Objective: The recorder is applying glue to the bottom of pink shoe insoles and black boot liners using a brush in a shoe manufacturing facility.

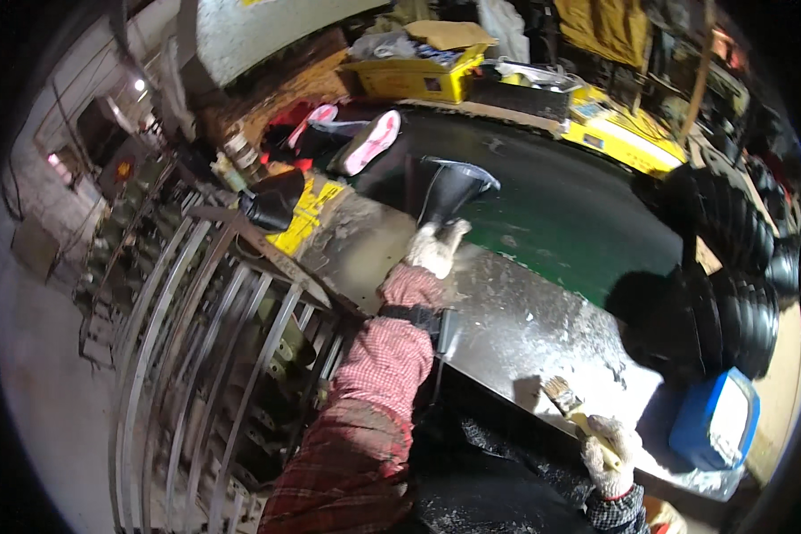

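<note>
My left hand [433, 251], in a white knit glove, is stretched far forward over the bench, its fingers closed at the narrow near end of a black boot shaft [454, 191]. The shaft flares toward a pale-edged opening; its lower end is hidden by the glove. At the lower right, my gloved right hand [612, 454] is wrapped round the handle of a flat brush [562, 394], bristles pointing up and left over the metal bench top [543, 329]. Beyond my left hand lie a boot with a pink-and-white sole [374, 142] and another pink sole [316, 123].
A dark green belt [552, 205] runs behind the metal top. Stacked black round pieces [739, 311] and a blue container of white stuff [716, 420] stand right. Yellow boxes [409, 80] line the back. A curved metal rack [214, 356] stands left, beside another black piece [273, 200].
</note>
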Available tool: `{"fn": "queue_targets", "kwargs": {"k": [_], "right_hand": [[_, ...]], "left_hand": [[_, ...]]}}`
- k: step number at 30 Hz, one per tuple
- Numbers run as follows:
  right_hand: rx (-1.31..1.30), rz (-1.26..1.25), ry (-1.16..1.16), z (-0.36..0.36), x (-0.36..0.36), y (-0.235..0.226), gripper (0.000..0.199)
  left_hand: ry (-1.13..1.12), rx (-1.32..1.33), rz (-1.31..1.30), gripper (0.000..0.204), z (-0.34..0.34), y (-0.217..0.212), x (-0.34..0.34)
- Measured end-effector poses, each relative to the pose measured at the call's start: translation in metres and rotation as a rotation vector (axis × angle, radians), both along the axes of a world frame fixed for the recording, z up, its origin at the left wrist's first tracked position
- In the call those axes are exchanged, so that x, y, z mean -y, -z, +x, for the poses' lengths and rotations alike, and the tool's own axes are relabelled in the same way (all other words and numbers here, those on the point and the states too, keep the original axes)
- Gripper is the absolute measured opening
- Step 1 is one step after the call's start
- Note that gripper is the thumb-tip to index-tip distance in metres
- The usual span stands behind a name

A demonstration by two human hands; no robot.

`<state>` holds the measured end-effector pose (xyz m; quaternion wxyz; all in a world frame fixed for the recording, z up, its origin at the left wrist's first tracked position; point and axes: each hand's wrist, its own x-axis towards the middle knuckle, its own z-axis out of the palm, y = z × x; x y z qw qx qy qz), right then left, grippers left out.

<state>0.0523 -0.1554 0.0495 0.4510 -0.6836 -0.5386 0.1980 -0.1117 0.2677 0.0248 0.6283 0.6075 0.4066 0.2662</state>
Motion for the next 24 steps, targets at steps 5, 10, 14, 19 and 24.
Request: {"fn": "queue_targets", "kwargs": {"k": [5, 10, 14, 19, 24], "right_hand": [[-0.341, 0.023, 0.211, -0.011, -0.005, 0.004, 0.029], [-0.353, 0.065, 0.11, -0.032, -0.02, 0.022, 0.041], [-0.415, 0.012, 0.022, -0.033, -0.029, 0.018, 0.048], [-0.103, -0.075, -0.005, -0.047, -0.022, -0.001, 0.047], [-0.204, -0.167, 0.053, -0.078, -0.012, -0.044, 0.032]], "left_hand": [[-0.035, 0.662, -0.424, 0.024, -0.041, -0.037, 0.069], [-0.491, 0.361, -0.051, 0.026, -0.204, 0.039, 0.195], [-1.066, -0.254, 0.773, 0.04, -0.325, 0.109, 0.218], [-1.049, -0.095, -0.084, 0.075, -0.366, 0.102, 0.13], [-0.997, 0.628, -0.291, 0.067, -0.398, 0.165, 0.103]]}}
